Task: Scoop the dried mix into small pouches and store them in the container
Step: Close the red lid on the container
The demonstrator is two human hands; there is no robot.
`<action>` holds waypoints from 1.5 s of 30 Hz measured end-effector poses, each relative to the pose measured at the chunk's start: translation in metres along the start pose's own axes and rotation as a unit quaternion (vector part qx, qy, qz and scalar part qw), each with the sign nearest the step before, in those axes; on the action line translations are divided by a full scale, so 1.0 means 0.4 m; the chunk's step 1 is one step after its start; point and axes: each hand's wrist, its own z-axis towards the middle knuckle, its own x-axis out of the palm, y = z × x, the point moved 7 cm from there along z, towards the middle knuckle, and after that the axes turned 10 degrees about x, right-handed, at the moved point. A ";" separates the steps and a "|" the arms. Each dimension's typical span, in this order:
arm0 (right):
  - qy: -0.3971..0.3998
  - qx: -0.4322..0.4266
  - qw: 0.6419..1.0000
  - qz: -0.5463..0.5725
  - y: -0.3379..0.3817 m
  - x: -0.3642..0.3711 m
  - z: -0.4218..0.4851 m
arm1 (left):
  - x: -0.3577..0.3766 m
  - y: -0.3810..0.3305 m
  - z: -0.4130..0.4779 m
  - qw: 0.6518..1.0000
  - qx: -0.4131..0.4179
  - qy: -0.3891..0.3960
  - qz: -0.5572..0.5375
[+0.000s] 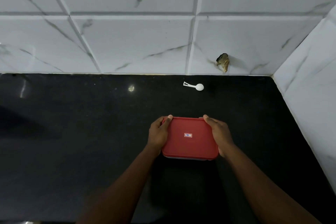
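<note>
A container with a red lid (189, 143) sits on the black counter in the middle of the view. A small white label is stuck at the lid's centre. My left hand (158, 132) grips its left edge, thumb on the far left corner. My right hand (219, 133) grips the right edge, fingers curled over the side. The lid covers the container, so its contents are hidden. A small white plastic scoop (194, 86) lies on the counter beyond it, near the wall. No pouches or dried mix are visible.
The black counter (91, 142) meets a marble-tiled wall (127, 42) at the back and another tiled wall (309, 96) on the right. A rough dark hole (223, 61) breaks the back tile above the scoop.
</note>
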 end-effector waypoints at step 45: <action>0.069 -0.042 0.992 0.101 0.092 0.240 0.122 | -0.173 0.005 0.159 0.984 0.006 -0.044 -0.174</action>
